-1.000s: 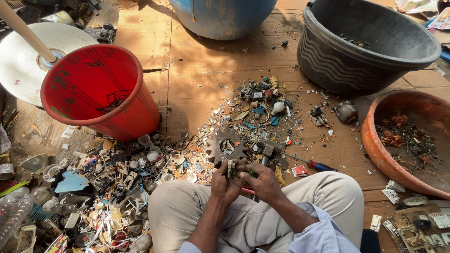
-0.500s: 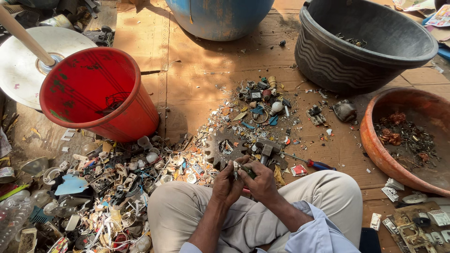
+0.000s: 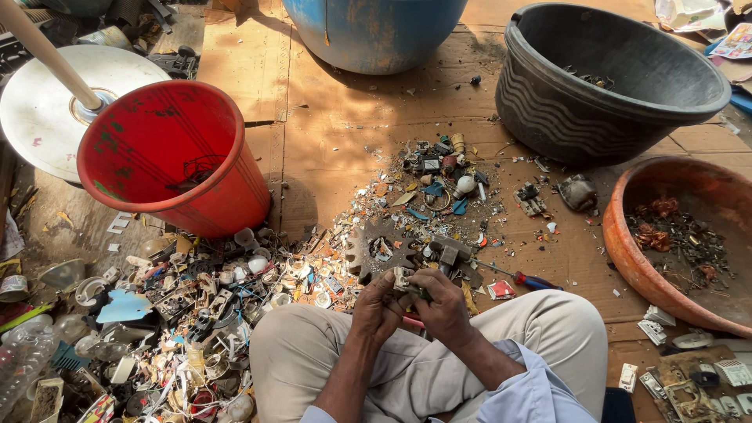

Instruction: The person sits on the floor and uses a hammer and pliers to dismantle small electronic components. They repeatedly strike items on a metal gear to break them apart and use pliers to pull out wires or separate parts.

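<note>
Floor: cardboard sheets (image 3: 337,157) laid flat, sunlit, carrying everything below.
Black tub (image 3: 603,78): upper right, ribbed wall, a few dark bits inside.
Blue barrel (image 3: 376,31): top centre, only the lower wall in view.
Red bucket (image 3: 168,157): left, tilted toward the camera, near the scrap heap.
Orange basin (image 3: 627,235): right edge, holds a loose layer of reddish-brown scrap.
White disc (image 3: 47,117): behind the bucket, with a pale pole (image 3: 47,51) rising from its centre.
Scrap heap (image 3: 180,313): lower left, mixed plastic and metal fragments, touching the person's left knee.
Small parts pile (image 3: 439,176): centre, plugs and coloured chips, well apart from the tubs.
Gear wheel (image 3: 380,249): dark, toothed, flat on the floor just beyond the hands.
Screwdriver (image 3: 529,280): red and blue handle, lies just beside the right knee.
Left hand (image 3: 376,305): over the lap, fingers clamped on the small part.
Right hand (image 3: 442,305): touching the left, fingers closed on the same small part.
Small part (image 3: 405,283): pale metal piece, held between both hands above the knees; finer detail cannot be told.
</note>
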